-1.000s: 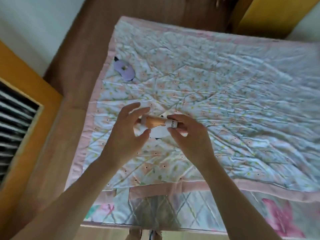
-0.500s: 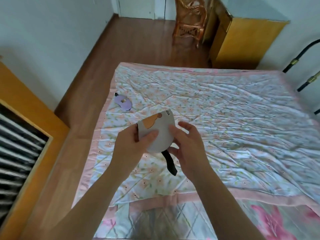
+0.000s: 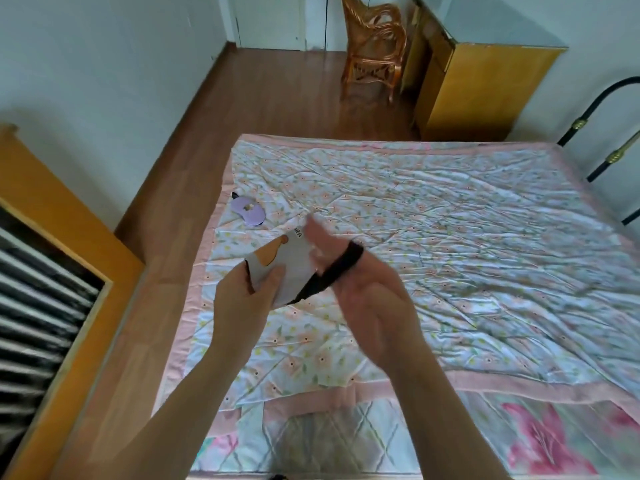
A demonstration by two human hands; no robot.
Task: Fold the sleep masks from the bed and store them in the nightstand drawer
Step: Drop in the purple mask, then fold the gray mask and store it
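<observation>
Left hand pinches a folded white mask with an orange patch; its black strap loops over the open right hand at 3 o'clock.

Bed with crumpled floral quilt, pink-bordered, purple sleep mask lying flat near its left edge, wooden floor beside.

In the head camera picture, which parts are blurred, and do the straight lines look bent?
Head view: the right hand is smeared by motion, most of all its fingers; the left hand and the white sleep mask are sharper; the bed quilt edges and the wall lines bow outward, a wide-angle effect; light is soft daylight, no hard glare.
</observation>
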